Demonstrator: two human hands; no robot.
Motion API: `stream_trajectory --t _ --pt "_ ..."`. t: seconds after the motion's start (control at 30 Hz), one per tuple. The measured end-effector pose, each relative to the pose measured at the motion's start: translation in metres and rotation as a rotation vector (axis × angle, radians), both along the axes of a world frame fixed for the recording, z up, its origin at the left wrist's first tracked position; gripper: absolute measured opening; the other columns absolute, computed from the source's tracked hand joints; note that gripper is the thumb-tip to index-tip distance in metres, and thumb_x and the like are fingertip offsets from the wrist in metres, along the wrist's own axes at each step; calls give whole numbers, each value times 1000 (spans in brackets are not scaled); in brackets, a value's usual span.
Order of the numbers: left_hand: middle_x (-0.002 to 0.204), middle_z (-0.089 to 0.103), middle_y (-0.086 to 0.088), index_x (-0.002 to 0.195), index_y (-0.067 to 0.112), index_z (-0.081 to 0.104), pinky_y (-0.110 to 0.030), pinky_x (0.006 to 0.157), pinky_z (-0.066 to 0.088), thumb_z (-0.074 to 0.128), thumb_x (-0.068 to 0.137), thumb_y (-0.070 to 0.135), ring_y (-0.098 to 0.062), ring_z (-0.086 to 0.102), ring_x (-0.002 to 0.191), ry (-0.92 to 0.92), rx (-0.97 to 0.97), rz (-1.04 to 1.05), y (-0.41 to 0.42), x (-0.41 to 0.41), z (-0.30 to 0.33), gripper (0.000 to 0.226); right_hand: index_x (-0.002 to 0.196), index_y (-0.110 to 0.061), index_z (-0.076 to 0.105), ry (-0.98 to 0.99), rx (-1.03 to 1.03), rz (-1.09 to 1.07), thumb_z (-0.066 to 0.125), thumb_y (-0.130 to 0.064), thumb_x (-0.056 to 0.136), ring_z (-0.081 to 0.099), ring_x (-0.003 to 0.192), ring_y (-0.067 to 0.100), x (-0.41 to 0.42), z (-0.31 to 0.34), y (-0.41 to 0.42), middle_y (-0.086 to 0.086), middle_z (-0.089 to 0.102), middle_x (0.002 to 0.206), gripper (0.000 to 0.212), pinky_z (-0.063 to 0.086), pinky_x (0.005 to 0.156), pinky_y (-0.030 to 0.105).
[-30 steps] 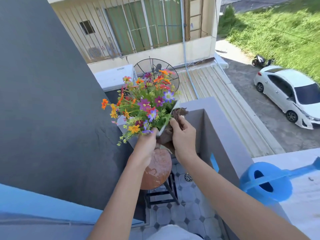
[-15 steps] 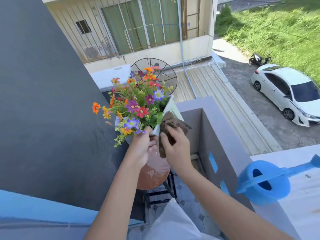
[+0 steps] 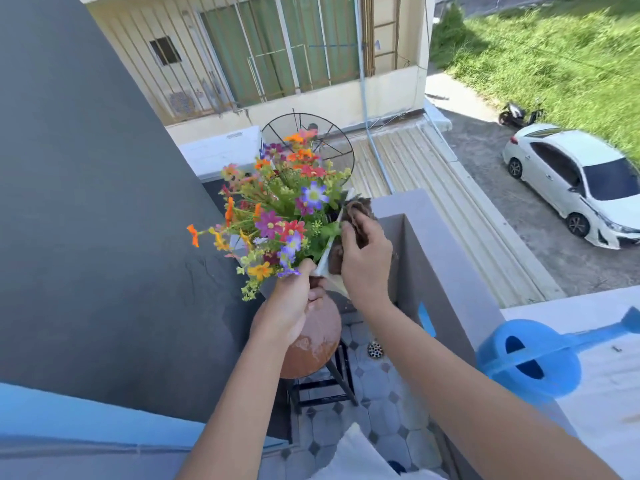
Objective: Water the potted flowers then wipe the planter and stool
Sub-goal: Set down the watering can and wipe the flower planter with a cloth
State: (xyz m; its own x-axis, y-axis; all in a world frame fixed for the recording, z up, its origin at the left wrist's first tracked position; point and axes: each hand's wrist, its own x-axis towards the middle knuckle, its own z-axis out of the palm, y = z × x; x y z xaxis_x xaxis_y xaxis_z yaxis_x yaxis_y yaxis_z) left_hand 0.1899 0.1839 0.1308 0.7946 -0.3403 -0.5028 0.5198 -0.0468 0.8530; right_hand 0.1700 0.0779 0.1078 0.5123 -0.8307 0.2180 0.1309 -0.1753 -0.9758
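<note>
A white planter [image 3: 326, 258] full of colourful flowers [image 3: 277, 209] is lifted above a round brown stool [image 3: 317, 336] with black legs. My left hand [image 3: 294, 303] grips the planter's near corner from below. My right hand [image 3: 365, 258] presses a brown cloth [image 3: 358, 211] against the planter's right side and rim. Most of the planter's body is hidden by the flowers and my hands. The stool seat looks wet and shiny.
A blue watering can [image 3: 533, 358] stands on the white ledge [image 3: 609, 382] at the right. A grey balcony wall [image 3: 433, 258] runs beside my right hand, and a dark grey wall [image 3: 86, 202] stands at the left. Tiled floor [image 3: 377, 403] with a drain lies below.
My right hand slid the cloth down the planter's side, then back up toward the rim. The planter stays held in my left hand, shifting slightly.
</note>
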Motion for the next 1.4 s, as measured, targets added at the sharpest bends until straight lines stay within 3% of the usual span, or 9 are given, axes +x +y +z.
stream_trajectory --t 0.2,0.4,0.63,0.7,0.8,0.97,1.1,1.3,1.4 --pt "67 46 -7 79 7 48 -19 36 25 45 98 8 -9 31 43 19 -60 -14 2 4 6 19 126 -5 66 157 53 -51 57 -14 97 60 116 21 18 -17 -42 11 68 123 31 44 103 33" --pt "68 46 -8 78 9 45 -22 39 28 46 97 7 -10 32 41 15 -44 27 6 13 1 19 135 -4 57 294 151 77 57 -13 98 57 120 22 -2 -57 -13 10 63 130 38 42 102 29" --pt "60 42 -2 85 10 45 -24 39 22 44 95 8 -12 28 44 -75 37 -4 10 16 -7 11 123 -5 64 101 79 168 56 -11 98 64 107 9 -6 -29 21 0 70 115 27 48 93 17" --pt "66 46 -5 91 7 48 -23 38 23 46 95 9 -13 28 47 -57 38 -30 15 15 -7 4 121 -7 67 38 168 150 58 -11 96 63 98 -1 4 -18 5 -10 69 106 26 49 92 15" --pt "67 46 -6 79 10 43 -20 34 19 45 93 9 -11 26 45 -64 42 -57 25 17 -5 14 115 -19 70 -51 349 124 61 -24 91 63 89 11 16 -2 -31 -8 69 98 26 52 85 34" --pt "58 46 -5 69 13 40 -15 32 15 46 89 12 -8 21 39 -169 85 -70 43 27 6 21 85 -12 73 87 447 357 57 -6 97 49 44 10 15 29 -82 3 56 62 21 37 47 18" --pt "48 42 -3 63 11 42 -15 35 11 44 92 10 -7 19 34 -266 131 -138 49 34 23 29 63 -13 75 301 366 587 51 -1 98 61 50 12 8 22 -99 6 63 66 45 40 53 27" --pt "52 37 -6 60 14 37 -16 37 10 45 86 13 -12 13 41 -277 195 -130 55 50 20 27 89 -2 69 337 419 575 53 1 95 63 53 18 0 16 -90 11 68 70 18 43 48 22" --pt "51 37 -4 63 14 37 -18 37 9 43 90 15 -10 14 38 -272 223 -129 55 49 16 28 92 0 68 319 515 522 52 0 93 59 76 28 -1 9 -83 21 63 86 16 40 65 34"
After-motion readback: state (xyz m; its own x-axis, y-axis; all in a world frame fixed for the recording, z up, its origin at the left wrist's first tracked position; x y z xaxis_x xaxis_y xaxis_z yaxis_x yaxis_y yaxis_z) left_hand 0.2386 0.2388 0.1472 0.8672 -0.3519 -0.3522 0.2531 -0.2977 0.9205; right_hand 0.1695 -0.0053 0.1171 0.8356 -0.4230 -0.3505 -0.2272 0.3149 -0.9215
